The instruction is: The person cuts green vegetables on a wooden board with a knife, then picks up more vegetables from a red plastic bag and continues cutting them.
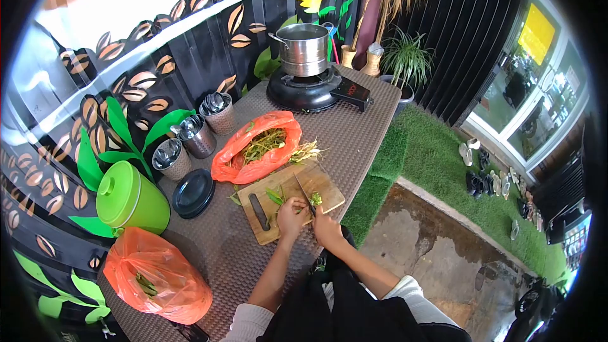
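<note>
On the wooden cutting board (259, 234), my right hand (328, 230) is closed around the handle of a knife (302, 187), its blade pointing away from me. My left hand (292, 216) is beside it, fingers bent and pressed around leafy greens (275, 196) whose leaves stick out on the left. A small clump of green pieces (315, 199) lies right of the blade. Just beyond the board, an orange plastic bag (228, 166) gapes with more greens inside. Pale roots or stems (306, 151) lie at its right side.
A steel pot (304, 50) stands on a black portable stove (297, 95) at the far end. Left are cutlery holders (201, 139), dark stacked plates (193, 194), a green lidded bucket (130, 199) and another orange bag (161, 278). The table edge (373, 158) runs along the right.
</note>
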### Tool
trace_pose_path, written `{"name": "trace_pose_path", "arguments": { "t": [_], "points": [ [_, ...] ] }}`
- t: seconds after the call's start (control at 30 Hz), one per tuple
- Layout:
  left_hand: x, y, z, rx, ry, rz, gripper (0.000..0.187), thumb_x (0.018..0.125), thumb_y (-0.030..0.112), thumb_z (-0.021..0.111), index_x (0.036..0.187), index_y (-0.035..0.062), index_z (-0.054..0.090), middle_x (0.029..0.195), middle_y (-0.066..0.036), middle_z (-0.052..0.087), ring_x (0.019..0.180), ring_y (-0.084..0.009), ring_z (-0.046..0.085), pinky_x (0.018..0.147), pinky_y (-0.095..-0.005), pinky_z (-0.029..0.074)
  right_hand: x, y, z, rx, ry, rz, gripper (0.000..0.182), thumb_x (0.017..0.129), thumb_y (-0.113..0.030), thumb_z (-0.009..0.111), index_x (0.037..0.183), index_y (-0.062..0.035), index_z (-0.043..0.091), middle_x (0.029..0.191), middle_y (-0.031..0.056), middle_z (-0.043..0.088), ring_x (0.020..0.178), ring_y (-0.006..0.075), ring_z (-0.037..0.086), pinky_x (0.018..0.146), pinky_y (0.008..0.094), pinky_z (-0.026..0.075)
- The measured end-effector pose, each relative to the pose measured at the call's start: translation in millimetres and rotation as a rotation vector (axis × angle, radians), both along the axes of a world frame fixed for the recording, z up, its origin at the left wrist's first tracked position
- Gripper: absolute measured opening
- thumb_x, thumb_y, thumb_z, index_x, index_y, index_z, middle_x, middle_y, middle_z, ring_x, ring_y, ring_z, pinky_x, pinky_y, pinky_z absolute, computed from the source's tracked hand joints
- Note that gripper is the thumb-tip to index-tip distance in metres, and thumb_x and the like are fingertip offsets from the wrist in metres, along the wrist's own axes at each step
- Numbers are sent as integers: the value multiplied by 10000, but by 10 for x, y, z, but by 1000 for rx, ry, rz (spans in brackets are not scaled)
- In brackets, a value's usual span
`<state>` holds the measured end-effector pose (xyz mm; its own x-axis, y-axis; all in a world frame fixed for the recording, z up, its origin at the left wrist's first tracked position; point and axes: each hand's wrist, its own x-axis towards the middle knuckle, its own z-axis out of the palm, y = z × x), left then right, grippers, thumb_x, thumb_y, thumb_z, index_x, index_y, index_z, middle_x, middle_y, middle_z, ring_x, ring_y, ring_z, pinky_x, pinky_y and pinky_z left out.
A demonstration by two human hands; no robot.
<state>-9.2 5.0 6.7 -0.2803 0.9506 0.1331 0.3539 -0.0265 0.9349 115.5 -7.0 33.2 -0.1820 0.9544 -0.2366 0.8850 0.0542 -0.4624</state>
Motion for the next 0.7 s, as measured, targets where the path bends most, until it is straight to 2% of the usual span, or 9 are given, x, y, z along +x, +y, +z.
{"name": "trace_pose_path", "arguments": {
  "t": [0.13,0.2,0.27,0.37,0.47,0.53,0.6,0.63,0.7],
  "points": [
    [11,20,-74,-39,-55,-1,178,715,77,719,863,57,623,779,-13,683,759,-155,635,605,-282,483,43,278,-61,65,106,83,297,933,-234,441,1046,34,381,805,292,617,771,462,617,668,540,490],
    [17,-1,-103,29,78,16,171,724,86,716,864,57,623,788,-18,678,761,-179,628,611,-293,487,111,297,-64,73,176,122,301,934,-227,440,1048,45,380,802,298,614,777,466,613,677,538,486],
    [33,-29,-118,59,73,26,168,728,94,716,864,61,623,793,-20,675,762,-187,623,611,-297,486,176,263,-34,49,190,130,323,931,-231,446,1063,55,376,795,304,609,785,489,598,691,531,478],
    [44,-69,-53,75,83,39,158,736,101,710,866,68,625,803,-24,668,756,-196,616,612,-303,483,159,32,-84,111,100,85,269,932,-228,419,1067,1,375,782,288,617,779,442,626,656,541,498],
    [45,-96,37,63,111,41,150,743,98,699,872,72,625,807,-29,665,750,-196,615,608,-303,480,54,-83,47,14,32,20,340,922,-253,459,1092,32,384,793,294,613,777,458,624,662,537,498],
    [53,-99,18,63,124,38,149,746,96,694,876,74,625,807,-32,665,750,-196,615,604,-304,480,0,-4,-21,31,22,19,322,923,-242,453,1099,21,389,794,283,619,766,433,638,645,533,507],
    [64,-88,-10,130,68,63,158,720,72,714,861,54,645,788,-30,657,563,-119,485,532,-256,406,-41,161,-93,31,10,28,301,927,-230,445,1086,20,393,785,277,619,759,432,636,638,528,505],
    [63,-101,-11,132,69,63,158,720,72,714,861,54,645,788,-30,657,563,-119,485,532,-256,406,-25,232,-126,68,40,71,292,930,-215,441,1074,33,391,779,284,615,766,443,626,656,531,499],
    [58,-149,-24,240,261,74,134,726,71,704,846,47,649,795,-36,651,585,-130,517,552,-257,421,68,283,-122,80,117,106,296,929,-212,444,1071,41,387,776,293,611,770,452,620,668,532,496]
  ]
}}
